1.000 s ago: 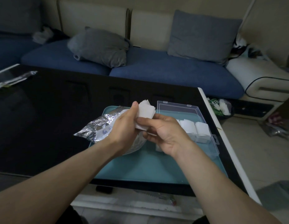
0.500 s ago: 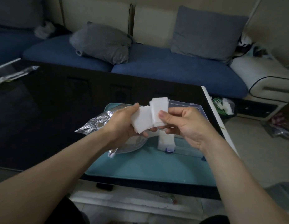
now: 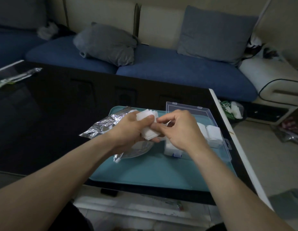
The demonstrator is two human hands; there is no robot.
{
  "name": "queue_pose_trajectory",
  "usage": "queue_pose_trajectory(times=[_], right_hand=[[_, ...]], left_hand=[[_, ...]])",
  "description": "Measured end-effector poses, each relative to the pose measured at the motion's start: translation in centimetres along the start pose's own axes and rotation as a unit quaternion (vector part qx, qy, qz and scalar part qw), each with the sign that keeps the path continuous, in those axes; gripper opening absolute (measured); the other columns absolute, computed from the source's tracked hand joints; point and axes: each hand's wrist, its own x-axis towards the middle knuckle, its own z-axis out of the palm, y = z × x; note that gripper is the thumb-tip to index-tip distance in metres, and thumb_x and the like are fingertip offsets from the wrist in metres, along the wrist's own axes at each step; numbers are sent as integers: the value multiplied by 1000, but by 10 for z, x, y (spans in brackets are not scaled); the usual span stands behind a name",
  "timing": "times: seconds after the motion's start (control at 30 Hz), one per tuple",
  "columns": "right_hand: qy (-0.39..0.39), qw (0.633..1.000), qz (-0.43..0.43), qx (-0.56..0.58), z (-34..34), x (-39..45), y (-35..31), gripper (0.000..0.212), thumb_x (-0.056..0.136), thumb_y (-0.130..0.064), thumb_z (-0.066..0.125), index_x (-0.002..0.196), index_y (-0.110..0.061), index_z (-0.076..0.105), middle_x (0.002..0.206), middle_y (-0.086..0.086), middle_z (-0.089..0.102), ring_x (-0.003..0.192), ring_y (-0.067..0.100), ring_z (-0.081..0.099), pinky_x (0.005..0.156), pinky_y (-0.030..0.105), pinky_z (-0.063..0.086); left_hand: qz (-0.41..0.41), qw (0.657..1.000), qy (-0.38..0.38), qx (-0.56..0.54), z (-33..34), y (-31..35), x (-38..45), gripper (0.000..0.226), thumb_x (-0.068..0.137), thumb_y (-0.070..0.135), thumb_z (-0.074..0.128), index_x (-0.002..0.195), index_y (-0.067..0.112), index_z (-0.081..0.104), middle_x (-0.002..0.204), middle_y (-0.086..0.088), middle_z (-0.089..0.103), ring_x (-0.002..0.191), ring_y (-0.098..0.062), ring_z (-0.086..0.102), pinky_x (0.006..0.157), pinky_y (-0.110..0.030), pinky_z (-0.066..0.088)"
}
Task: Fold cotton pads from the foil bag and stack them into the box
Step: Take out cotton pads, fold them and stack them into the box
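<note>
Head cam has both hands meeting just above the teal tray point(image 3: 153, 177) on the dark coffee table point(image 3: 53, 114). Left hand point(image 3: 128, 129) has its fingers curled around a small bundle of white cotton pads point(image 3: 149, 125), thumb pressed on top, so that's a firm hold. Right hand point(image 3: 180, 130) comes in from the other side with thumb and forefinger pinching at the edge of the same bundle, looks like it's peeling off or creasing one pad (hard to say which, the fingers hide the actual fold). Crinkly foil bag point(image 3: 103, 125) lies on the tray's left part, partly under the left wrist, mouth facing the person. Clear plastic box point(image 3: 225, 144) sits on the tray's right side with its lid standing open at the back, and a few stacks of folded pads point(image 3: 213, 132) are already lined up inside, along with another at the near left corner. So the job looks roughly mid-way: some rows done, room left in the box as far as can be seen, a handful of pads yet to fold, and whatever remains in the bag can't be seen.
</note>
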Motion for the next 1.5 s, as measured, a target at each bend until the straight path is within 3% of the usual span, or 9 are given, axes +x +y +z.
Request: queue_pose_trajectory(times=[0.13, 0.23, 0.43, 0.57, 0.73, 0.87, 1.07, 1.27, 1.5], right_hand=[[-87, 993, -58, -47, -6, 0, 5, 106, 60, -38, 95, 149, -38, 38, 136, -16, 44, 106, -1, 56, 82, 18, 50], [-142, 983, -107, -53, -6, -3, 5, 120, 57, -39, 97, 153, -43, 26, 146, -24, 38, 116, -5, 50, 89, 19, 51], [-122, 979, -144, -80, 1, -2, -1, 106, 54, -35, 99, 146, -37, 46, 132, -20, 56, 110, -7, 52, 92, 11, 43], [-101, 976, -188, -35, 4, -5, -2, 77, 65, -26, 94, 134, -29, 60, 117, -19, 64, 98, -12, 57, 80, 6, 42], [-130, 974, -181, 31, 1, -5, 1, 89, 66, -16, 93, 143, -29, 50, 134, -16, 60, 119, -4, 58, 94, 14, 49], [-141, 972, -178, -52, 2, -4, 0, 106, 59, -30, 98, 149, -33, 41, 134, -19, 56, 119, -8, 52, 96, 8, 43], [-101, 978, -180, -16, 0, -4, 3, 86, 59, -23, 97, 135, -30, 59, 116, -16, 65, 108, -7, 59, 88, 7, 45], [-150, 979, -135, -10, 0, -3, 9, 118, 52, -33, 100, 151, -42, 34, 142, -18, 51, 113, 0, 62, 95, 24, 54], [-96, 984, -149, -23, -5, -3, 7, 86, 56, -29, 99, 132, -30, 60, 119, -17, 66, 104, -13, 58, 81, 5, 47]], left_hand=[[25, 993, 38, 113, -9, 0, -3, 27, 91, 14, 68, 112, -3, 64, 104, -23, 71, 80, -26, 70, 63, -34, 57], [41, 967, 41, 248, -4, 2, -9, 22, 84, 23, 77, 95, 5, 72, 87, -11, 76, 76, -22, 72, 62, -34, 57], [36, 959, 119, 256, 5, 2, -10, 24, 78, 34, 81, 72, 13, 70, 62, 3, 70, 55, 1, 65, 51, -16, 48], [-76, 994, -23, -77, 13, 8, -12, 33, 80, 11, 73, 107, -6, 66, 103, -26, 70, 96, -33, 71, 78, -39, 58], [-114, 970, -146, -156, 9, 20, -18, 13, 86, 7, 62, 99, 5, 65, 98, -16, 65, 86, -23, 66, 76, -31, 56], [-123, 959, -182, -180, 9, 17, -15, 39, 77, 4, 63, 115, 7, 51, 112, -19, 50, 96, -25, 57, 85, -34, 52], [-131, 959, -169, -184, 17, 13, -17, 13, 91, 0, 52, 95, 8, 62, 89, -10, 63, 74, -18, 68, 58, -26, 57], [-139, 955, -191, -181, 16, 9, -13, 23, 86, 13, 65, 108, 10, 58, 104, -16, 58, 88, -23, 60, 75, -32, 56], [-129, 956, -176, -195, 12, 1, -2, 37, 83, 14, 71, 118, 8, 59, 119, -18, 50, 114, -30, 48, 95, -39, 44]])
